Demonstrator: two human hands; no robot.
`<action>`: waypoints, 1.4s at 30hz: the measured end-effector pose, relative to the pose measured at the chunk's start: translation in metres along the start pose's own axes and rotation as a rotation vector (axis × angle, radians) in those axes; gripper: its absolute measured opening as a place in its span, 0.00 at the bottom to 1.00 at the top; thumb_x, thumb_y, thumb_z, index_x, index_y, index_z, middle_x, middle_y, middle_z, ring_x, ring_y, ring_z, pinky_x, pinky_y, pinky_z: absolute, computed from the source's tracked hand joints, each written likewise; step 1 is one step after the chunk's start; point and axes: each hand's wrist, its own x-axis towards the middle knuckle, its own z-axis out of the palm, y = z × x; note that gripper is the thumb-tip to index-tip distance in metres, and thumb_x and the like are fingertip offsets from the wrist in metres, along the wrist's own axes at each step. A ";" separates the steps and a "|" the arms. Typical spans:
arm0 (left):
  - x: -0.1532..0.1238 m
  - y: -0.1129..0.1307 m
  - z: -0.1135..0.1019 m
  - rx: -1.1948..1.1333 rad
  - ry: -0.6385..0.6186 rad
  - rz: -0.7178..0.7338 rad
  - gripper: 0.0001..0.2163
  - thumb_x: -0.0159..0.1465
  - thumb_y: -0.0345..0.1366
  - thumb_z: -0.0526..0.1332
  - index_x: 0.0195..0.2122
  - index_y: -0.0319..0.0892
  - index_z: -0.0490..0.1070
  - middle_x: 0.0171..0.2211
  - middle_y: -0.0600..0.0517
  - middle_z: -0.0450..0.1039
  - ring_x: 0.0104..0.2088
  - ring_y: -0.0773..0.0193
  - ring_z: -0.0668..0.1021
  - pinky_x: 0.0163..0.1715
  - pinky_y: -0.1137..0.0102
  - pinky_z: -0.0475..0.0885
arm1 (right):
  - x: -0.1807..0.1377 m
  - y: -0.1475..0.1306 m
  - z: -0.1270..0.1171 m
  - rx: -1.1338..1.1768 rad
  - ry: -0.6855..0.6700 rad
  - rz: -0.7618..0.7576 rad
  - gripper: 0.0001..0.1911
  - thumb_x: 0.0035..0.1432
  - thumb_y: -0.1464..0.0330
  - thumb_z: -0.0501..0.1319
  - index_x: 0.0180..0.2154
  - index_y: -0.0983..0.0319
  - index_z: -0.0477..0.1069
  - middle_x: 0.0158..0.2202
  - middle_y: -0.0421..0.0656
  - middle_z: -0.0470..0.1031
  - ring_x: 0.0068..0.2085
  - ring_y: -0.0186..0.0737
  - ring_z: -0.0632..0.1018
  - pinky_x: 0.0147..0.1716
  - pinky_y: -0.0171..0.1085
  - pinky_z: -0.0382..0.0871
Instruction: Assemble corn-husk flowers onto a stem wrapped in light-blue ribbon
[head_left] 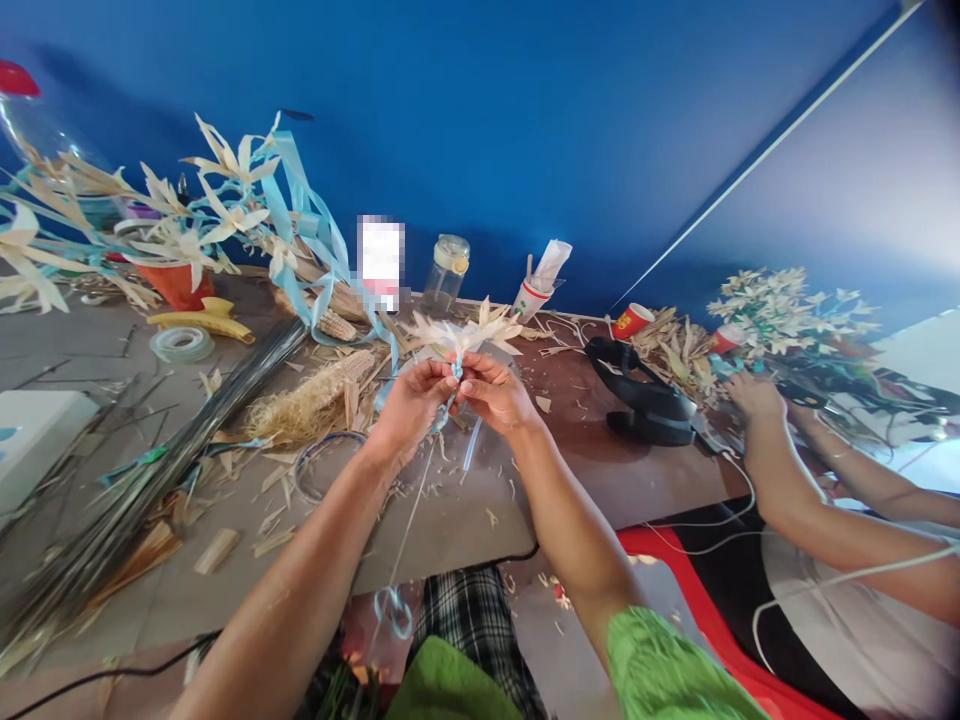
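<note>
Close in front of me, a corn-husk flower (472, 330) with pale pointed petals stands upright between both hands. Light-blue ribbon (457, 371) is wrapped round its stem just under the petals. My left hand (414, 402) pinches the stem and ribbon from the left, thumb and fingertips closed. From the other side my right hand (498, 396) is closed on the same spot, its thumb almost touching the left one. A thin pale strand runs down from the hands toward a loose blue ribbon loop (394, 612) below the table edge.
Left lie a bundle of dark wires (217, 405), a corn cob (337, 385) with silk, a tape roll (181, 344) and finished husk flowers (232, 215). A glass jar (445, 275) stands behind. To the right are a black device (645, 395) and a co-worker's hands (754, 395).
</note>
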 end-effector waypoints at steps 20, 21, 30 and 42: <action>0.001 -0.027 0.001 0.254 0.168 0.417 0.07 0.60 0.34 0.59 0.40 0.42 0.65 0.36 0.49 0.71 0.34 0.68 0.73 0.34 0.70 0.70 | 0.002 0.015 0.029 -0.141 0.432 -0.230 0.18 0.42 0.56 0.67 0.24 0.59 0.61 0.22 0.36 0.65 0.24 0.31 0.67 0.24 0.33 0.64; 0.001 -0.028 0.001 0.274 0.175 0.419 0.07 0.60 0.34 0.59 0.40 0.43 0.65 0.36 0.49 0.71 0.34 0.68 0.73 0.34 0.70 0.70 | 0.002 0.015 0.030 -0.151 0.450 -0.234 0.18 0.43 0.55 0.67 0.24 0.59 0.61 0.22 0.36 0.64 0.24 0.31 0.66 0.24 0.33 0.63; -0.004 -0.027 0.001 0.551 0.207 0.476 0.11 0.60 0.32 0.59 0.44 0.43 0.64 0.34 0.51 0.72 0.34 0.67 0.74 0.37 0.69 0.69 | 0.000 0.022 0.032 -0.308 0.636 -0.234 0.22 0.46 0.52 0.64 0.20 0.61 0.59 0.18 0.34 0.58 0.21 0.28 0.60 0.22 0.31 0.56; 0.006 -0.006 -0.005 0.125 0.252 0.261 0.09 0.57 0.35 0.62 0.38 0.41 0.65 0.23 0.56 0.69 0.24 0.71 0.72 0.26 0.74 0.66 | 0.005 0.004 0.007 -0.032 0.231 -0.156 0.23 0.44 0.48 0.66 0.34 0.59 0.71 0.24 0.36 0.63 0.23 0.31 0.65 0.30 0.38 0.69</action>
